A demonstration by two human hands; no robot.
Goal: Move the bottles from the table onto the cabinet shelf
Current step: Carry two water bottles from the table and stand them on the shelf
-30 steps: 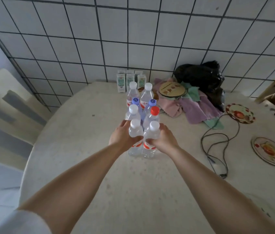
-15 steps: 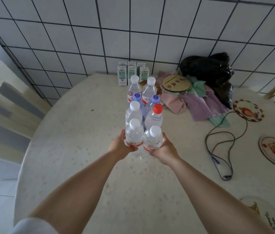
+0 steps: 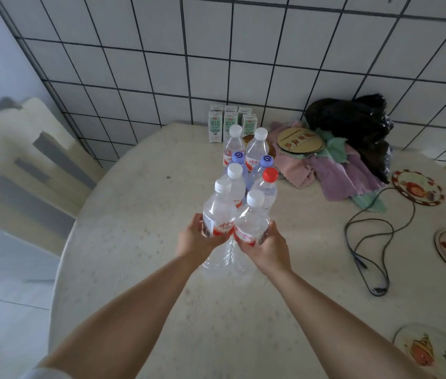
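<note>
Tiled wall behind desk [image 3: 139,269]; hands, left [image 3: 196,237] and right [image 3: 267,248], each grasp a bottle; six bottles [image 3: 246,165] at 12 o'clock.

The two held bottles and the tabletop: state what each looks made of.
Left bottle and right bottle: thin clear glossy plastic, since the table shows through their walls; white caps look like opaque plastic, labels a printed film. Table: pale speckled surface with a matte look, possibly stone or laminate; I cannot tell which.
</note>
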